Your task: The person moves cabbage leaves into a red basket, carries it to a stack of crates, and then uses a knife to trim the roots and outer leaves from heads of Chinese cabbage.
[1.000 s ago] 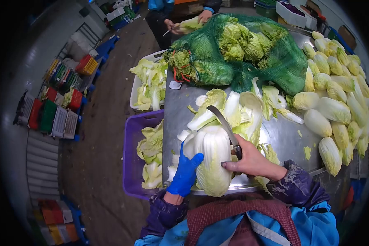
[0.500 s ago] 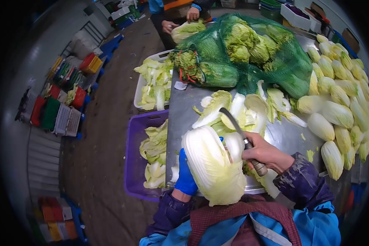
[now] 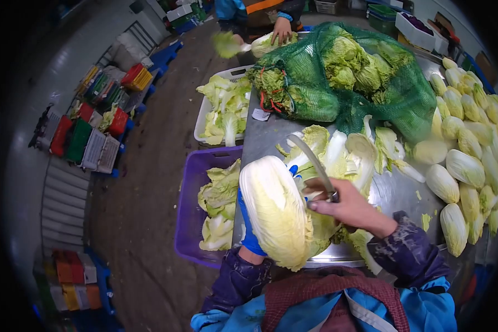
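My left hand [image 3: 250,238], in a blue glove, holds a Chinese cabbage [image 3: 274,213] from its left side and underneath. The cabbage is tilted, with its white base up and its pale yellow leaf end toward me. Bare and close to its right side, my right hand [image 3: 348,207] grips a knife with a curved blade [image 3: 315,161] pointing up and left. A loose cabbage leaf [image 3: 322,235] hangs below the right hand, beside the cabbage. Trimmed leaves [image 3: 335,155] lie on the metal table [image 3: 390,193] just beyond.
Left of the table stand a purple bin [image 3: 181,213] and a white basket [image 3: 199,124], both holding leaves. A green net sack [image 3: 315,63] of cabbages lies at the back. Trimmed cabbages [image 3: 465,169] are piled right. Across the table, a person's hand [image 3: 283,30] rests on a cabbage.
The outer leaf with a thick white stem has come away from the cabbage and dropped below my right hand. The cabbage has turned slightly. Across the table, the other person has pulled a leaf leftward.
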`<state>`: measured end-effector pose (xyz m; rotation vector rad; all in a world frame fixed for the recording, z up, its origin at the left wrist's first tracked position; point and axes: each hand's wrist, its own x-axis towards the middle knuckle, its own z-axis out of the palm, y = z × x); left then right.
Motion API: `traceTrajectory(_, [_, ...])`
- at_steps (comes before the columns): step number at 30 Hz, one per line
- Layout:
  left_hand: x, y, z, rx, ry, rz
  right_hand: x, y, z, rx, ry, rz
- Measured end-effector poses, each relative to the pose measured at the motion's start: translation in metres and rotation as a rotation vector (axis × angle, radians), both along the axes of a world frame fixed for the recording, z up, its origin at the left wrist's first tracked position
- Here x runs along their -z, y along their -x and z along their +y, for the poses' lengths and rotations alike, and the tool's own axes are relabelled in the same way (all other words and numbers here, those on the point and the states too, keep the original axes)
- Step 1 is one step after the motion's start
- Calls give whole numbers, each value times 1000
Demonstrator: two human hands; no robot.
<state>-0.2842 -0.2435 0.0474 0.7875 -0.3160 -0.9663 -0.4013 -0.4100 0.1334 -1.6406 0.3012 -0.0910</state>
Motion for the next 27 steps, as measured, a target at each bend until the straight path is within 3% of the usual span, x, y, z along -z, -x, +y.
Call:
traceTrajectory(1, [-3,2,-6,90,150,370,-18,-2,3,-66,-90,225])
traceTrajectory(2, [-12,4,-8,97,154,374,-16,-2,1,-59,-86,228])
traceTrajectory(4, [-36,5,-8,-6,-185,270,-9,-4,-3,-76,-302,245])
traceTrajectory(6, [-38,0,-7,-7,-267,197,-6,1,-6,-34,-356,256])
traceTrajectory(8, [-6,-14,-2,-44,-310,-269,4,3,-7,37,-330,224])
traceTrajectory(9, [-36,2,-5,-81,-393,-376,14,3,-4,37,-333,227])
traceTrajectory(11, [-40,8,-8,-110,-410,-410,31,1,2,54,10,162])
traceTrajectory(14, [-44,7,-9,-125,-403,-368,30,1,1,44,-179,112])
traceTrajectory(16, [-44,6,-9,-108,-365,-255,15,2,3,53,-155,128])
traceTrajectory(18, [-46,8,-10,-128,-371,-334,12,1,5,56,-131,137])
traceTrajectory(20, [-46,6,-9,-149,-375,-414,28,1,7,74,155,-48])
traceTrajectory(23, [-46,7,-5,-79,-392,-312,50,-1,2,225,315,59])
traceTrajectory(26, [-49,7,-5,-77,-329,-175,36,2,-4,197,120,149])
traceTrajectory(27, [-48,4,-4,-88,-337,-199,28,2,-7,137,-51,49])
